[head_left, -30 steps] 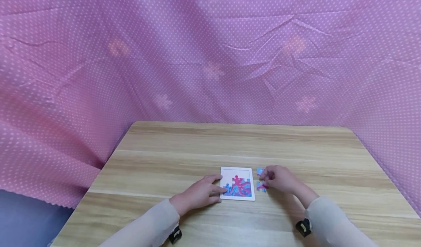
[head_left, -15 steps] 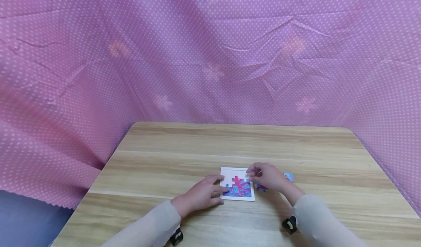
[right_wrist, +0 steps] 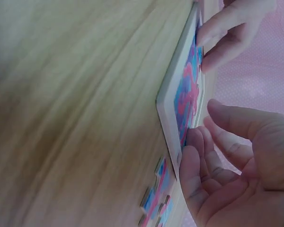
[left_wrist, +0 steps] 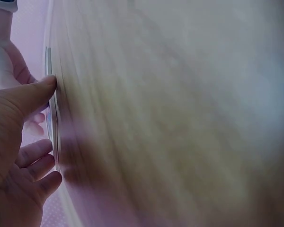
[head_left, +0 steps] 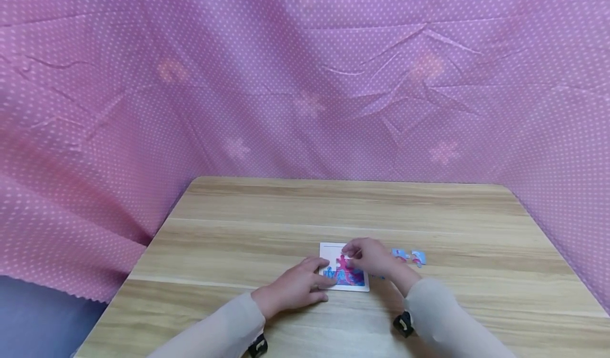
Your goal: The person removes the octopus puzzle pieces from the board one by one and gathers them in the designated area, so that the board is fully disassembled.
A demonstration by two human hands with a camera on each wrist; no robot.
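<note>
A white-framed jigsaw board (head_left: pixel 330 248) lies flat on the table, its lower part filled with pink-and-blue picture pieces. My left hand (head_left: pixel 297 284) rests at the board's left side, fingers spread and fairly straight, fingertips touching its frame and face. In the left wrist view, the left thumb (left_wrist: pixel 35 92) lies against the board's edge. Over the board's right half is my right hand (head_left: pixel 374 257), thumb and index finger bent near each other. Seen from the right wrist, the right fingertips (right_wrist: pixel 194 156) hover by the board; whether a piece sits between them is hidden.
Loose jigsaw pieces lie right of the board: one blue-and-pink piece (head_left: pixel 399 253), another piece (head_left: pixel 419 257) beside it, and one mostly covered by the right hand. The wooden table (head_left: pixel 248 204) ends at a pink dotted curtain (head_left: pixel 305 82).
My right hand has moved left from the loose pieces to above the board, uncovering two pieces behind it. My left hand has shifted slightly right onto the board.
</note>
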